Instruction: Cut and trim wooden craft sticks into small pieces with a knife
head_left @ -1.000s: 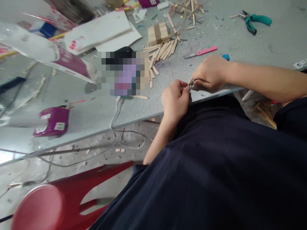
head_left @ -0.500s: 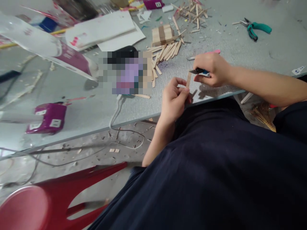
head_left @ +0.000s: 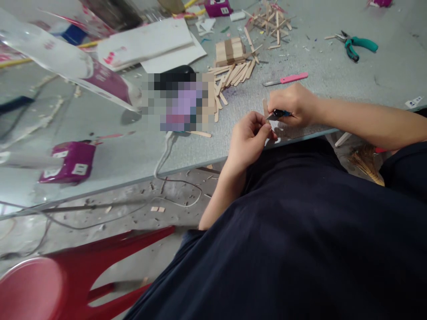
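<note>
Head view, stick: a flat wooden stick is between the two hands, just above the near edge of the worktop; its lower end is hidden by fingers.
Head view, left hand: the left hand pinches the stick between thumb and bent fingers, at the end nearer the body.
Head view, right hand: the right hand is closed around the dark handle of a knife, the blade pointing left toward the left fingertips.
Head view, stick against blade: the stick's long axis runs away from the body, out past the left fingertips, while the blade lies across it from the right; whether the edge touches wood or only passes over it, I cannot tell.
Head view, nearer hand: the left fingers are on the stick itself; the right knuckles are just beside its far end.
Head view, beyond the hands: a pink-handled blade lies just past the right hand, loose sticks and a banded bundle farther left, and green-handled pliers well apart at far right.
</note>
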A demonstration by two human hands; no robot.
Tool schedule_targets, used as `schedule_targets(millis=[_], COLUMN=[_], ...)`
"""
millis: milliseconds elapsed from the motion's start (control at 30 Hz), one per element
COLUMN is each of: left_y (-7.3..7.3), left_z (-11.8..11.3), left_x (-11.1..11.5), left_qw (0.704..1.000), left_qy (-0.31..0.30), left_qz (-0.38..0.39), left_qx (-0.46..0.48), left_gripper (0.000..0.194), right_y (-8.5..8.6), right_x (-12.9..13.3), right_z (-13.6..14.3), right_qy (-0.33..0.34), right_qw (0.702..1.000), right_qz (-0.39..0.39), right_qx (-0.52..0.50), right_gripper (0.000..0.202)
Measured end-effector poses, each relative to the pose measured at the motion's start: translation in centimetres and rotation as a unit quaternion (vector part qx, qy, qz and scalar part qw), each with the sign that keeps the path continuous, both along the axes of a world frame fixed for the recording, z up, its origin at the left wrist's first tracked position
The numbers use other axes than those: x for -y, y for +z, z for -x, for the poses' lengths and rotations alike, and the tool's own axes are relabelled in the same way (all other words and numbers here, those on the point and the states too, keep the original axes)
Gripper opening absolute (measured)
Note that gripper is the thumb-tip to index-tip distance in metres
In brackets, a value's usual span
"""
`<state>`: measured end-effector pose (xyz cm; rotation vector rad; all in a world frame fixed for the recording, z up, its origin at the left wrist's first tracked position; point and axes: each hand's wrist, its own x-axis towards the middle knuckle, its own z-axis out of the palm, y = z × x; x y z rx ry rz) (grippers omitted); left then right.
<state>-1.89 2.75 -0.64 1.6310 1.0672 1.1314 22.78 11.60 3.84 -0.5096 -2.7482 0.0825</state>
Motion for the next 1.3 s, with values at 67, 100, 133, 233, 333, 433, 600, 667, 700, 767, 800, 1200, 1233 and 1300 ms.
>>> schedule_targets(millis=[67,100,133,233,333,433,600,667,700,767,800,1200,1233,1300], left_y=[0.1,0.2,0.2,0.3,0.4,0.4,0.0,0.0,0.0,0.2,0.3,0.8,0.8,0.7], left_z=[0.0,0.0,0.0,0.0,-0.1,-0.1,0.1,0.1,0.1,0.0,0.0,-0.2,-0.2,-0.3], left_x=[-0.1,-0.1,-0.1,-0.1,-0.1,-0.1,-0.6,-0.8,-0.8,-0.7,-0.5,1.3,1.2,1.2], left_qw=[1.000,1.000,1.000,1.000,1.000,1.000,0.998,0.996,0.996,0.994,0.992,0.945,0.943,0.941], left_qy=[-0.006,-0.006,-0.004,0.008,0.004,-0.010,0.029,0.042,0.045,0.048,0.052,0.128,0.130,0.131], left_qz=[-0.001,0.000,0.002,0.009,0.014,0.005,-0.054,-0.054,-0.054,-0.062,-0.070,-0.154,-0.149,-0.142], left_qx=[0.005,0.005,0.005,0.007,0.009,-0.001,-0.034,-0.053,-0.063,-0.082,-0.090,-0.258,-0.267,-0.278], left_gripper=[0.023,0.024,0.024,0.022,0.026,0.035,0.035,0.032,0.029,0.023,0.020,0.019,0.021,0.022], right_y=[0.2,0.4,0.5,0.8,0.7,0.6,0.9,0.9,0.9,0.9,0.9,2.5,2.6,2.7], right_x=[0.1,0.2,0.3,0.3,0.2,0.4,0.9,1.1,1.1,1.2,1.2,0.9,0.9,0.8], right_z=[-0.1,-0.1,-0.2,-0.2,0.0,0.0,-0.2,-0.1,-0.1,0.1,0.2,-1.3,-1.5,-1.8], right_qy=[-0.007,-0.010,-0.013,-0.022,-0.027,-0.012,-0.005,0.001,0.004,0.007,0.009,-0.084,-0.117,-0.157], right_qw=[1.000,1.000,1.000,1.000,1.000,0.999,0.993,0.993,0.993,0.993,0.994,0.983,0.978,0.972], right_qz=[-0.004,-0.005,-0.006,-0.003,-0.005,-0.019,-0.037,-0.027,-0.021,-0.001,0.011,-0.006,-0.016,-0.026], right_qx=[0.003,0.003,0.002,-0.005,0.002,0.049,0.108,0.112,0.116,0.116,0.110,0.166,0.169,0.172], right_gripper=[0.067,0.067,0.066,0.060,0.047,0.034,0.033,0.029,0.027,0.025,0.024,0.028,0.034,0.046])
